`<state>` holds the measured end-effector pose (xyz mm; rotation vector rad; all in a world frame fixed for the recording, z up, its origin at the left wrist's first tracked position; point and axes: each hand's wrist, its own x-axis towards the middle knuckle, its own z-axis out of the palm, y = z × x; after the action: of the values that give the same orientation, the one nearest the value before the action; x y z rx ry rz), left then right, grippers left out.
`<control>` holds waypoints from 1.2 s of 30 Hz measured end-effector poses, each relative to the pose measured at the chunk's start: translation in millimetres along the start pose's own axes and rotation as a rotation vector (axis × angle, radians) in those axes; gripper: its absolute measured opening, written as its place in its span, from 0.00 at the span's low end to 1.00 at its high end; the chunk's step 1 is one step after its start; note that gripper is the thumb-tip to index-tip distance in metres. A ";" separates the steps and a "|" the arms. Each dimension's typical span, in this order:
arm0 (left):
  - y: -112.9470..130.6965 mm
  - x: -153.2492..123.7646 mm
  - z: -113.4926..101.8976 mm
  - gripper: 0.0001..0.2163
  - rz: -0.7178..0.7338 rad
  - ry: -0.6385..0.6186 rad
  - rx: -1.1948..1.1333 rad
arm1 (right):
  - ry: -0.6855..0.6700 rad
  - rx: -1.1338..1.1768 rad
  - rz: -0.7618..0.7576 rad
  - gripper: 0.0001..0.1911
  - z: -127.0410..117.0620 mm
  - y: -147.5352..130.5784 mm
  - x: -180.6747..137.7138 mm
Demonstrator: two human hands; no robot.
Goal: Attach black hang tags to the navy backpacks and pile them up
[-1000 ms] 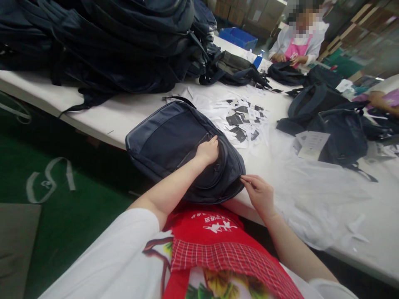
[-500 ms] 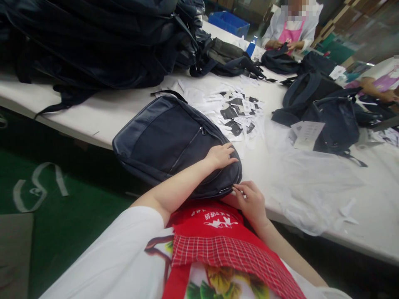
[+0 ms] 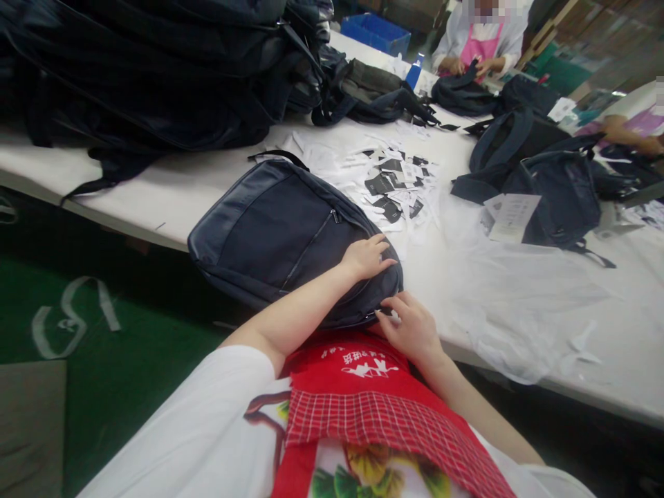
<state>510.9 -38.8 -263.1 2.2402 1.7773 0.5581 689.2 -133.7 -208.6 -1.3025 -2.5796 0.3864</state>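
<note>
Backpack (image 3: 264,235), centre of frame, on white table (image 3: 586,297) | left hand (image 3: 364,259) laid on it, fingers loosely spread; right hand (image 3: 412,326) pinching its lower-right edge | likely light, soft-walled, slightly slick; best held by firmer seamed edges

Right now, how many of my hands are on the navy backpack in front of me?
2: left hand on the front of the backpack, right hand at its lower right edge. Both are in view.
</note>
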 end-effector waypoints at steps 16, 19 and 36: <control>-0.5 -2.3 -2.4 0.25 0.011 0.009 -0.019 | 0.014 0.039 -0.023 0.10 2.8 1.9 -5.6; -1.3 -3.5 -2.3 0.24 0.027 0.023 -0.020 | 0.109 0.015 0.040 0.09 -1.5 12.5 -6.3; -4.4 -7.0 -18.3 0.17 -0.002 0.105 -0.213 | 0.299 0.210 -0.042 0.20 -18.6 28.7 -30.9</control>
<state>497.8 -45.6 -249.5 2.0993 1.6783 0.8373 734.6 -139.9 -203.1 -1.1355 -2.2481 0.4077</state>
